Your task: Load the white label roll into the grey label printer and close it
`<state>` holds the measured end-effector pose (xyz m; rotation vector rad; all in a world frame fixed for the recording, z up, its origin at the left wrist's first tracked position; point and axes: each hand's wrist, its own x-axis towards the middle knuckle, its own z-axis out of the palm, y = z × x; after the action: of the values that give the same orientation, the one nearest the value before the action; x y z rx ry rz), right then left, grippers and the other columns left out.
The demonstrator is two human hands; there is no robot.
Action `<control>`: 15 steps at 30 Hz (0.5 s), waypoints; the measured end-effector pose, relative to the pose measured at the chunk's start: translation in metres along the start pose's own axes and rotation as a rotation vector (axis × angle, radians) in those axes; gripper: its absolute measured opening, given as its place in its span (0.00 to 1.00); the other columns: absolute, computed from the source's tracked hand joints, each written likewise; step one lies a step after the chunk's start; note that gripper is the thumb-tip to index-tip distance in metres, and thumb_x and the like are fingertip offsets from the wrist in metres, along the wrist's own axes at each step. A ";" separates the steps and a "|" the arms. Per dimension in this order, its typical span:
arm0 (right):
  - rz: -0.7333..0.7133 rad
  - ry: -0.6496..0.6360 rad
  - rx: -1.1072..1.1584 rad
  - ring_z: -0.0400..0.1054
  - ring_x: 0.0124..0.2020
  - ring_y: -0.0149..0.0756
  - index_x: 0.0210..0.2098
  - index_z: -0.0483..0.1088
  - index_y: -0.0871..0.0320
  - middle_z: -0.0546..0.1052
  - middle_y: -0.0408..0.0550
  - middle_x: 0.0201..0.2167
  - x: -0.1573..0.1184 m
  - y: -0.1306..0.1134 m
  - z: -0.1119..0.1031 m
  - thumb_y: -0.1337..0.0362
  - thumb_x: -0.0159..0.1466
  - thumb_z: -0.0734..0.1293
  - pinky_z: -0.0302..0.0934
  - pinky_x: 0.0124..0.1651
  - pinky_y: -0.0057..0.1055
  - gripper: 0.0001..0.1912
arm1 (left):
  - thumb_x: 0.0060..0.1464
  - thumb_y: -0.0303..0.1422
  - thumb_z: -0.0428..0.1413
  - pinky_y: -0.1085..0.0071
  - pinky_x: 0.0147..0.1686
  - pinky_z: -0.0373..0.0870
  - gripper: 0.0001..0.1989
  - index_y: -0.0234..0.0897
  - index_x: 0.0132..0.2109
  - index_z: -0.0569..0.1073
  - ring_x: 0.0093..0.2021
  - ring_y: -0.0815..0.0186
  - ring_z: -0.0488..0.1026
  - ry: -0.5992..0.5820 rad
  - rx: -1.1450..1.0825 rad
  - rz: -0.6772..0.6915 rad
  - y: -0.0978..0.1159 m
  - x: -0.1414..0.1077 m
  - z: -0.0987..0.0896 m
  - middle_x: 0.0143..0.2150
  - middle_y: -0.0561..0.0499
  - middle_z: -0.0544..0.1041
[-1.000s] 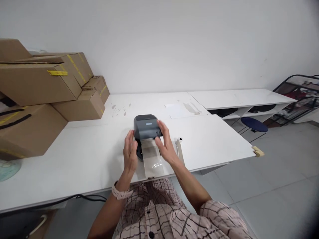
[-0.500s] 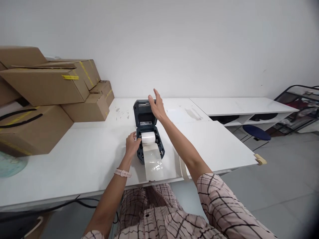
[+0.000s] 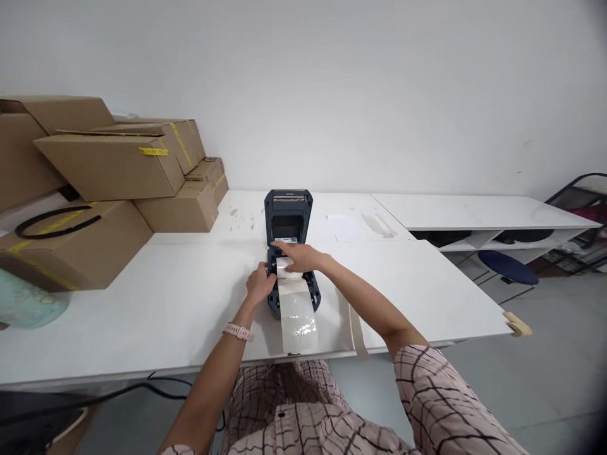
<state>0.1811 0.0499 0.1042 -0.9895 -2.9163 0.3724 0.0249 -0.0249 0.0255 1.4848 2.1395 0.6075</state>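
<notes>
White roll [image 3: 281,265] sits in the open printer [image 3: 287,224], long axis nine-to-three. Right hand [image 3: 300,258] is nearer, right over it, thumb and fingers spread; from the left hand [image 3: 261,282] it's at two o'clock, can't tell if that one's gripping

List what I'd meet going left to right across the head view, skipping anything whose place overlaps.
Boxes → left hand → printer → tan strip → blue stool → black rack.
</notes>
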 end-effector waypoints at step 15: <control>-0.241 0.198 0.685 0.58 0.66 0.48 0.67 0.55 0.51 0.61 0.50 0.66 -0.079 0.065 -0.027 0.61 0.52 0.75 0.54 0.65 0.42 0.46 | 0.54 0.33 0.49 0.66 0.36 0.64 0.20 0.40 0.54 0.67 0.43 0.54 0.75 0.029 -0.081 0.003 -0.007 0.002 0.007 0.40 0.46 0.78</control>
<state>0.2853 0.0579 0.1176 -0.5258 -2.3927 1.0810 0.0238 -0.0248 0.0156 1.4445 2.1088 0.7120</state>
